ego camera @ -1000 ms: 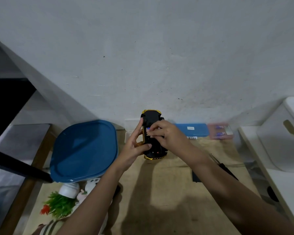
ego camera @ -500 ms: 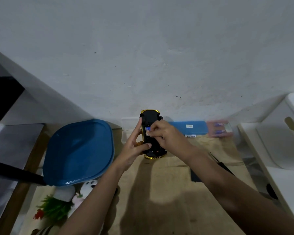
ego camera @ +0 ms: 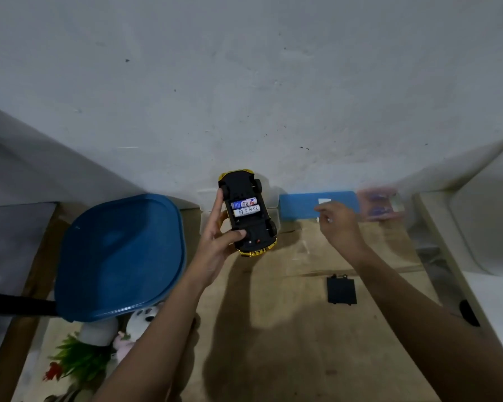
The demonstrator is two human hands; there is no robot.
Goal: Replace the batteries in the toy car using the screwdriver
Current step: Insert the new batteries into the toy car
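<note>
My left hand (ego camera: pixel 215 242) grips a yellow toy car (ego camera: pixel 249 227) turned upside down, its black underside facing me. The battery compartment is uncovered and two batteries (ego camera: pixel 246 208) lie side by side in it. My right hand (ego camera: pixel 336 224) hovers to the right of the car, away from it, fingers loosely curled; it is blurred and I see nothing in it. The black battery cover (ego camera: pixel 341 290) lies flat on the wooden table (ego camera: pixel 273 329) under my right forearm. No screwdriver shows clearly.
A big blue lid (ego camera: pixel 119 256) covers a container at the left. A blue box (ego camera: pixel 317 205) and a pack of batteries (ego camera: pixel 379 205) lie against the wall. A plastic plant (ego camera: pixel 76 361) and small toys sit at the lower left. A white bin (ego camera: pixel 482 227) stands right.
My right hand has left the car's battery compartment and moved right toward the blue box. The two batteries now show in the compartment. My left hand still holds the car.
</note>
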